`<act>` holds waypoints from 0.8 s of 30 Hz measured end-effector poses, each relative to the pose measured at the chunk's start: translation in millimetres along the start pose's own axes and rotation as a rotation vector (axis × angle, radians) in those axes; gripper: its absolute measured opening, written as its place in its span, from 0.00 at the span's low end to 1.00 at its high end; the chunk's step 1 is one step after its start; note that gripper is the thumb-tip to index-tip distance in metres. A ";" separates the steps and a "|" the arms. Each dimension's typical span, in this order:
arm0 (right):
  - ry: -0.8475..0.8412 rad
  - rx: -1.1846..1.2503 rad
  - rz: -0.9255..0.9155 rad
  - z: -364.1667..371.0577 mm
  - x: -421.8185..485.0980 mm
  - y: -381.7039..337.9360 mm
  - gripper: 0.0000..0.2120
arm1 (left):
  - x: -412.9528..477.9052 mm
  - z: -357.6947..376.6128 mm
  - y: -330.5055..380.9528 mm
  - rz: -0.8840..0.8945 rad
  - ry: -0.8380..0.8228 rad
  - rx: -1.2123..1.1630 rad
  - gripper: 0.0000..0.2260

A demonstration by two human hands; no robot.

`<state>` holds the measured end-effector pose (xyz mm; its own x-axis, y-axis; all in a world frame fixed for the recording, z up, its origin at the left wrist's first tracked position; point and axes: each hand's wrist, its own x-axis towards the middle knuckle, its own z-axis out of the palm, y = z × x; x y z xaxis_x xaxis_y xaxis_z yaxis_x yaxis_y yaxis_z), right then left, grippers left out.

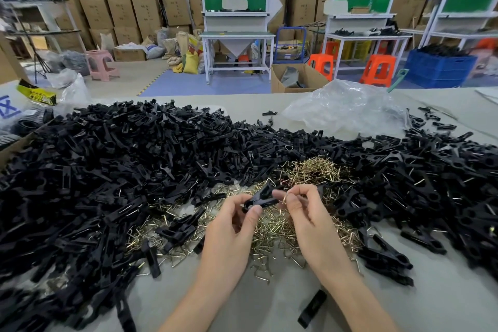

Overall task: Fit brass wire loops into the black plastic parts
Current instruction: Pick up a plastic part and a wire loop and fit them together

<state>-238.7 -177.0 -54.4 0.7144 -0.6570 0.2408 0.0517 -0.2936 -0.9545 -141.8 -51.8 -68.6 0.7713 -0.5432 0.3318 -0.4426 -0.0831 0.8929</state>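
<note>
My left hand (237, 219) pinches a black plastic part (262, 197) between thumb and fingers, held above the table. My right hand (304, 207) pinches a small brass wire loop (285, 198) right at the part's right end. Below and behind both hands lies a heap of loose brass wire loops (277, 226). A big pile of black plastic parts (134, 170) covers the table to the left and behind. Another spread of black parts (431, 178), some with loops fitted, lies to the right.
A crumpled clear plastic bag (345, 108) sits at the back right of the grey table (242, 304). One stray black part (312, 308) lies near the front edge. A cardboard box edge (10, 148) stands at the far left. Workbenches, stools and stacked cartons fill the room behind.
</note>
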 end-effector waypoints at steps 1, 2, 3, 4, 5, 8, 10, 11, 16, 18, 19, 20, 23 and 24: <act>0.032 -0.058 -0.031 0.3 -0.3 0.6 0.03 | 0.0 0.0 0.3 0.004 0.003 0.003 0.05; 0.073 -0.098 -0.060 0.0 -0.1 0.9 0.03 | 0.0 -0.1 0.6 0.008 0.006 0.004 0.05; 0.109 -0.107 -0.075 -1.0 0.6 1.4 0.03 | -0.1 -0.3 0.9 0.010 0.008 0.004 0.05; 0.131 -0.087 -0.070 -2.3 2.0 2.1 0.02 | 0.0 -0.4 1.3 0.011 0.011 0.005 0.05; 0.136 -0.049 -0.048 -3.7 3.5 2.8 0.02 | 0.0 -0.5 1.7 0.012 0.012 0.007 0.06; 0.118 0.082 0.035 -4.6 8.4 4.8 0.05 | -0.3 -0.9 1.5 0.011 -0.001 0.011 0.07; 0.093 0.140 0.068 -4.2 10.4 5.2 0.09 | -0.4 -0.2 1.0 0.010 -0.020 0.023 0.07; 0.074 0.159 0.074 -4.3 10.9 5.5 0.11 | -0.4 0.2 0.7 0.012 -0.027 0.035 0.08; 0.008 0.277 0.120 -5.9 10.0 -0.4 0.14 | -0.4 1.0 0.0 0.022 -0.046 0.082 0.09; 0.021 0.326 0.138 -6.2 9.8 -2.6 0.11 | -0.7 1.5 -0.3 0.016 -0.040 0.079 0.08; 0.037 0.313 0.137 -6.5 9.7 -2.7 0.10 | -0.7 1.8 -0.2 0.010 -0.037 0.074 0.07; 0.059 0.274 0.131 -7.3 9.3 -2.5 0.09 | -0.7 1.8 -0.2 0.004 -0.032 0.069 0.07; 0.131 0.159 0.116 -10.9 8.6 -1.4 0.08 | -0.5 1.0 -0.3 0.000 -0.021 0.058 0.06; 0.141 0.154 0.119 -11.8 8.2 -1.3 0.07 | -0.7 0.8 -0.3 0.000 -0.021 0.056 0.06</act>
<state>-241.2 -190.3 -49.1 0.6177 -0.7744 0.1369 0.0867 -0.1059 -0.9906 -142.6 -52.1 -69.3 0.7613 -0.5610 0.3250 -0.4683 -0.1290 0.8741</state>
